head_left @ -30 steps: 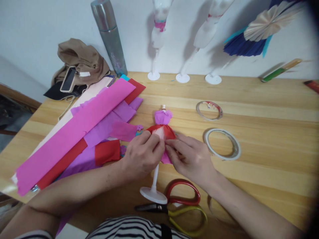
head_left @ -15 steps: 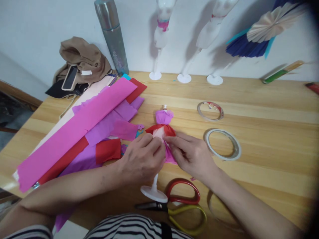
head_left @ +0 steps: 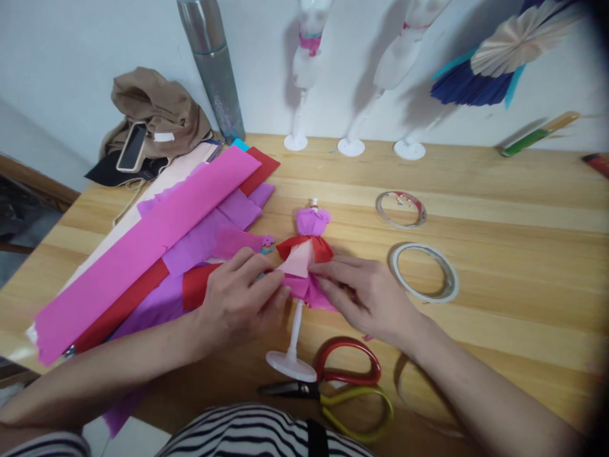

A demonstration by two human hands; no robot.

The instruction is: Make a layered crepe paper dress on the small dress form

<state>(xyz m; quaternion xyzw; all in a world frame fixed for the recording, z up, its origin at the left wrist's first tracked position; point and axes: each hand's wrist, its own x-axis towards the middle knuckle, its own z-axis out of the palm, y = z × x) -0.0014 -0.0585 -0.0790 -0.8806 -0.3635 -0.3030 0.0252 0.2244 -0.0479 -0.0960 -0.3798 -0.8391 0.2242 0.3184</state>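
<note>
A small dress form [head_left: 294, 343] on a white stand tilts away from me over the table. It wears a paper dress [head_left: 313, 222] with a purple bodice, a red layer and a magenta skirt below. At its front lies a pale pink paper panel [head_left: 299, 259]. My left hand [head_left: 247, 289] pinches the left edge of the skirt by the panel. On the other side, my right hand [head_left: 356, 289] pinches the panel's right edge between thumb and fingers. Close below the stand's base lie scissors [head_left: 349, 360] with one red and one yellow handle.
Crepe paper strips [head_left: 152, 247] are piled at the left. Two tape rolls [head_left: 423, 273] lie at the right. Behind stand a steel flask [head_left: 214, 82], a brown cloth bag [head_left: 157, 108], a phone [head_left: 132, 147], more dress forms [head_left: 307, 66] and a green-handled tool [head_left: 537, 134].
My left hand has moved left and slightly down, uncovering the pale pink panel and the magenta skirt below it. My right hand stays nearly in place at the panel's edge.
</note>
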